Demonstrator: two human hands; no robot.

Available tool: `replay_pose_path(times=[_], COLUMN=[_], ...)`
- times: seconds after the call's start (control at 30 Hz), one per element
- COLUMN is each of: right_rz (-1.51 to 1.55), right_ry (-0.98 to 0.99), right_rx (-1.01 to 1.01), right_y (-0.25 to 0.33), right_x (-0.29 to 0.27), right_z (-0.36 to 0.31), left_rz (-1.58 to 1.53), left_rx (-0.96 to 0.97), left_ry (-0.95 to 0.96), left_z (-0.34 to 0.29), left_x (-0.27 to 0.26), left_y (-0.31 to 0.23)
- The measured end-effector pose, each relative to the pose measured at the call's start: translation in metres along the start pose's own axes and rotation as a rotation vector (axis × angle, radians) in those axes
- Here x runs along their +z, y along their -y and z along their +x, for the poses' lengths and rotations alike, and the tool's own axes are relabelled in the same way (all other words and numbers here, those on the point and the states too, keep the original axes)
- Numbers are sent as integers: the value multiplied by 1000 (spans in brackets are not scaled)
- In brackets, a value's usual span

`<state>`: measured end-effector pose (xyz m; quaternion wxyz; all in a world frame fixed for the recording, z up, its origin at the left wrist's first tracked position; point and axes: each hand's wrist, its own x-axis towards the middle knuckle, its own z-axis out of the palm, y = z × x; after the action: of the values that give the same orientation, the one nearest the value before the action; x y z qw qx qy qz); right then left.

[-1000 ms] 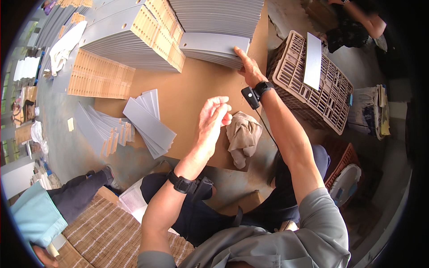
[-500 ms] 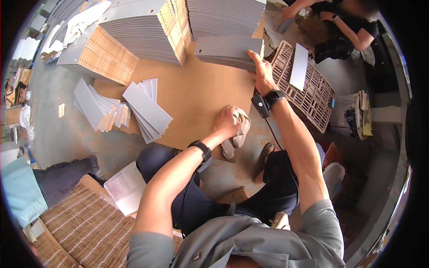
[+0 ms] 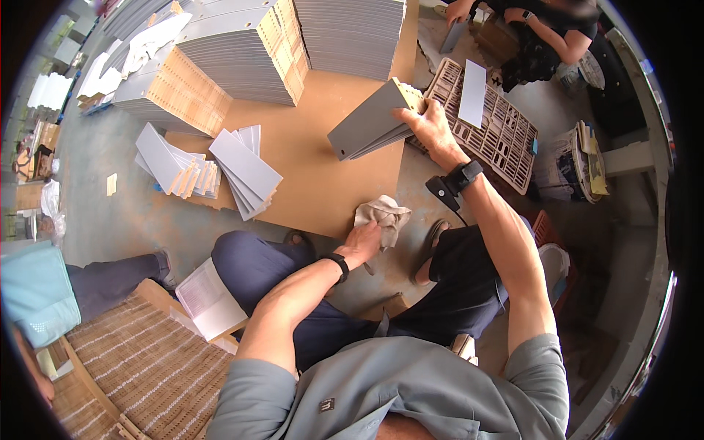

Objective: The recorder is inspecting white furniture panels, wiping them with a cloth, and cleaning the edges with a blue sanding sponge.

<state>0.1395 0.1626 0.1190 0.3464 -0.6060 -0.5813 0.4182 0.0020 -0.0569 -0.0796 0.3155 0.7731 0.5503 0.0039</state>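
Note:
My right hand (image 3: 434, 132) grips one end of a small stack of grey boards (image 3: 374, 121). The boards are tilted and slightly fanned, their far lower corner over the brown tabletop (image 3: 308, 161). Closed on a crumpled beige cloth (image 3: 386, 217), my left hand (image 3: 364, 239) is at the table's near edge. To the left of both hands, two fanned piles lie at the table's edge: a grey board pile (image 3: 246, 170) and another pile (image 3: 176, 165) with pale wood-coloured ends.
Tall stacks of grey boards (image 3: 235, 51) stand along the table's far side, a white cloth (image 3: 154, 40) on one. A brown plastic crate (image 3: 506, 139) with a loose light board (image 3: 473, 92) lies right. A co-worker's arm (image 3: 550, 37) holds a board beyond; another person (image 3: 37, 293) is left.
My right hand has lifted and turned the boards, so the held end now points up and away. My left hand has drawn the cloth slightly nearer to me. The view has shifted a little.

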Motion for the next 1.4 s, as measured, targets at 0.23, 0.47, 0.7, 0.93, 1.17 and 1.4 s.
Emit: replay_pose_path(times=[0.23, 0.47, 0.7, 0.93, 1.17, 1.4], right_rz=[-345, -614, -423, -139, 70, -77], right_ry=[87, 178, 294, 333, 429, 292], right_rx=[-334, -605, -679, -580, -497, -548], right_y=[17, -18, -19, -47, -55, -86], right_x=[16, 40, 52, 47, 51, 67], right_z=[-11, -13, -21, -11, -1, 7], left_rz=[116, 0, -599, -781, -804, -847], left_rx=[-123, -310, -12, 125, 187, 155], left_ry=[341, -200, -275, -222, -249, -263], left_z=[-30, -9, 33, 61, 70, 77], left_x=[-65, -185, -232, -233, -225, -221], left_y=[30, 50, 68, 79, 87, 80])
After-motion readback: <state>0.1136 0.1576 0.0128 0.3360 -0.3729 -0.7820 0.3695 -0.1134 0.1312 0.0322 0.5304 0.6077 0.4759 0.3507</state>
